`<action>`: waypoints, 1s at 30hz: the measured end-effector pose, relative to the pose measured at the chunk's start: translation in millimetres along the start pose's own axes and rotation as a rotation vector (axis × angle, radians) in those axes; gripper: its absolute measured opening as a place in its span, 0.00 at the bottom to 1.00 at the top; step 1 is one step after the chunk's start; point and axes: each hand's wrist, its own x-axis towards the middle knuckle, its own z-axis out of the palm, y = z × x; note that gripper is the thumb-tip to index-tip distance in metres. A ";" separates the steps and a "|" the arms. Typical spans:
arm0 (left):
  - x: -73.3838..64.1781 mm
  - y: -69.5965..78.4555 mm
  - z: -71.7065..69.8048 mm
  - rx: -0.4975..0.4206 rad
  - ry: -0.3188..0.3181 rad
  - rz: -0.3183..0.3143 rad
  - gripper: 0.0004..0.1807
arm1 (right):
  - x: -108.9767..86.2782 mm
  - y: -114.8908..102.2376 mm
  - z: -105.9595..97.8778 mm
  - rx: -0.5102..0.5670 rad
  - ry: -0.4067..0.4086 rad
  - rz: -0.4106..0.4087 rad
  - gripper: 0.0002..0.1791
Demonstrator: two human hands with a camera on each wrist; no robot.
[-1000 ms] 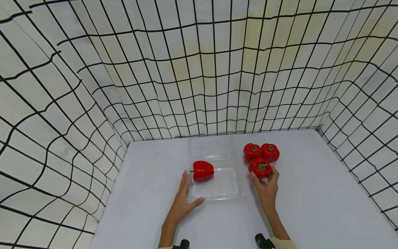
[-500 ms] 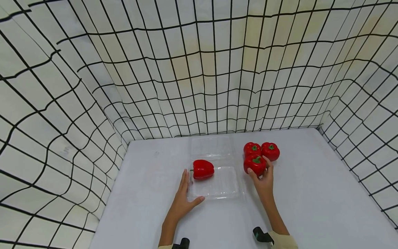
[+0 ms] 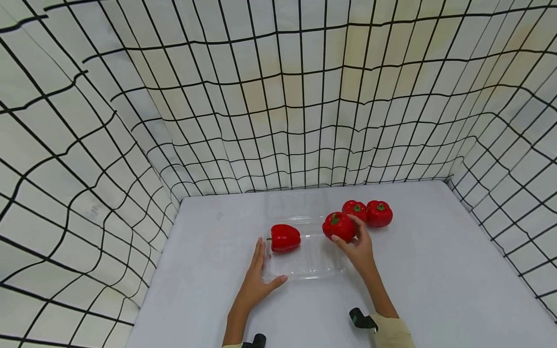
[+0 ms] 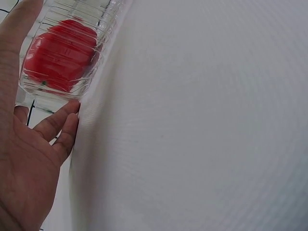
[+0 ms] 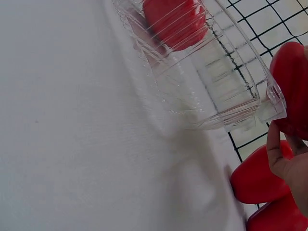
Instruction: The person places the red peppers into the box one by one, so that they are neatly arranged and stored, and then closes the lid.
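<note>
A clear plastic clamshell tray lies open on the white table, its lid folded back toward the wall. One red bell pepper lies on its side in the tray's left end, also seen through the tray wall. My left hand lies flat with straight fingers against the tray's left front corner. My right hand grips a second red pepper lifted over the tray's right edge. Two more red peppers sit on the table just right of the tray.
Black-gridded white cloth walls close in the table on the left, back and right. The white table stretches bare to the right of the peppers and in front of the tray. A dark wrist strap shows on my right forearm.
My right hand has lifted the nearest pepper off the table, away from the other two, and carried it left to the tray's right edge. The left hand has stayed at the tray's corner.
</note>
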 end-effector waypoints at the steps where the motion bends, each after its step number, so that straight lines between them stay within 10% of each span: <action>1: -0.2 0.2 -0.2 0.000 0.001 0.001 0.63 | 1.2 0.1 0.2 -0.026 -0.023 -0.015 0.44; 30: 0.5 -2.2 0.9 -0.017 -0.004 0.008 0.62 | 24.7 2.5 17.9 -0.590 -0.343 -0.187 0.41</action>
